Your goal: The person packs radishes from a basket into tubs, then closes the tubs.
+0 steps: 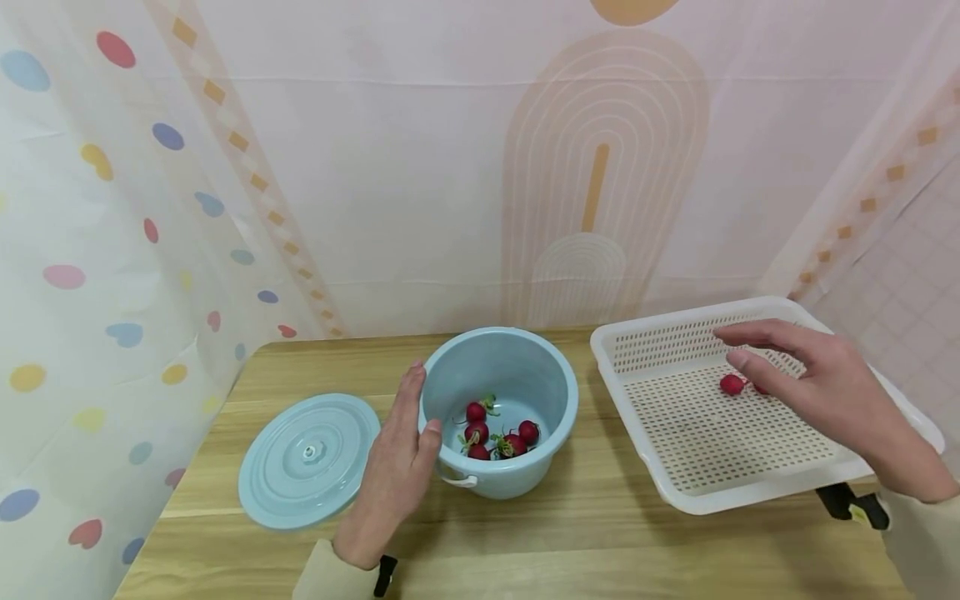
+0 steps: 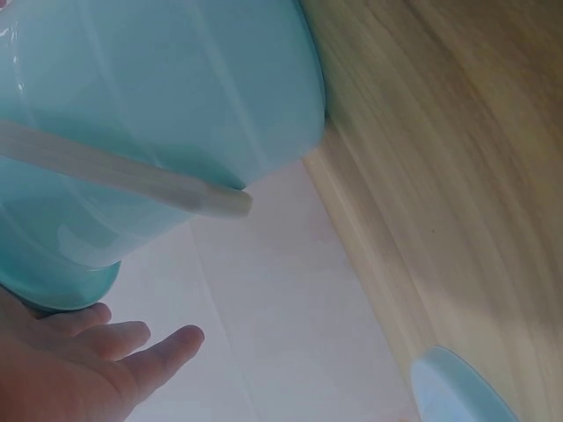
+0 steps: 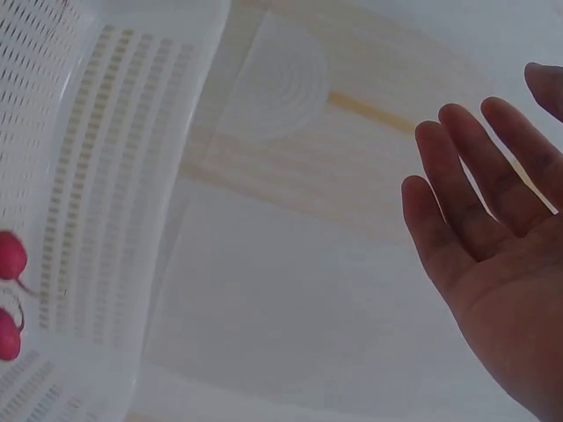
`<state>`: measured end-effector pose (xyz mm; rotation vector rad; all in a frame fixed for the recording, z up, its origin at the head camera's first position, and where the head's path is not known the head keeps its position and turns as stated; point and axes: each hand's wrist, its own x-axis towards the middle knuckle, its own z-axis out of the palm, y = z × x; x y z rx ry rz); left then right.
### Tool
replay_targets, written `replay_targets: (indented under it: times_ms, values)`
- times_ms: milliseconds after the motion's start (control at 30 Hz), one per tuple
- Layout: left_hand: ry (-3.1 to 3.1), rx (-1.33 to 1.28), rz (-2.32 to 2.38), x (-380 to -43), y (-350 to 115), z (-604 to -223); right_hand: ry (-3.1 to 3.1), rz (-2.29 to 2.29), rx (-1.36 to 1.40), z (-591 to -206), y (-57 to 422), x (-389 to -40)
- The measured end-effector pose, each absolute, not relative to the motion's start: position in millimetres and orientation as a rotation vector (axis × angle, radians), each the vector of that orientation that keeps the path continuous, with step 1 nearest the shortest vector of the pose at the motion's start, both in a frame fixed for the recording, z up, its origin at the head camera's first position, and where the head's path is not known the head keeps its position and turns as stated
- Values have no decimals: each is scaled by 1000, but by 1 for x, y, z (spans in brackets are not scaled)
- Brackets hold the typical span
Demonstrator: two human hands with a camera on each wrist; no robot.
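Observation:
A light-blue bucket (image 1: 510,482) holds several red radishes (image 1: 528,432) with bits of green stem. My left hand (image 1: 397,467) rests along its left rim, fingers straight; in the left wrist view the fingertips lie right at the rim, near the white handle (image 2: 123,171). Over the white perforated basket (image 1: 765,492) on the right hovers my right hand (image 1: 832,392), fingers apart and nothing in them. Two radishes lie in that basket: one radish (image 1: 732,384) shows clearly beneath the thumb, the other is partly hidden by the hand. Both appear in the right wrist view, where the palm is bare.
Left of the bucket, a round light-blue lid (image 1: 309,467) lies flat on the wooden table (image 1: 570,542). A patterned curtain (image 1: 405,192) hangs right behind the table's back edge, and a dotted one (image 1: 112,375) along the left side.

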<state>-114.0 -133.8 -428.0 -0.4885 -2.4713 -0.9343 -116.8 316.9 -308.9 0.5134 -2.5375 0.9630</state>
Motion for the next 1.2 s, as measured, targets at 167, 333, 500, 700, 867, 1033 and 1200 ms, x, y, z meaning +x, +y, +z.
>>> replay_targets:
  times_ms: [167,333,500,700,867,1033,1200]
  values:
    - [-2469,-487,-935,-114,-134,-428,-2636,978,444,-311,332,-130]
    - [-2463,-487,-938,-114,-134,-428,-2708,968,400,-312,346,-140]
    - [-2444,-490,-926,-116,-133,-430,-2755,970,437,-313,359,-152]
    - [-2438,-492,-916,-116,-133,-431,-2810,1021,557,-316,377,-167]
    - [-2460,-485,-929,-115,-133,-429,-2843,1027,596,-322,388,-178]
    - [-2458,-488,-931,-115,-134,-429,-2939,994,523,-328,399,-185]
    - [-2449,-492,-927,-115,-134,-430,-3000,998,502,-334,408,-193]
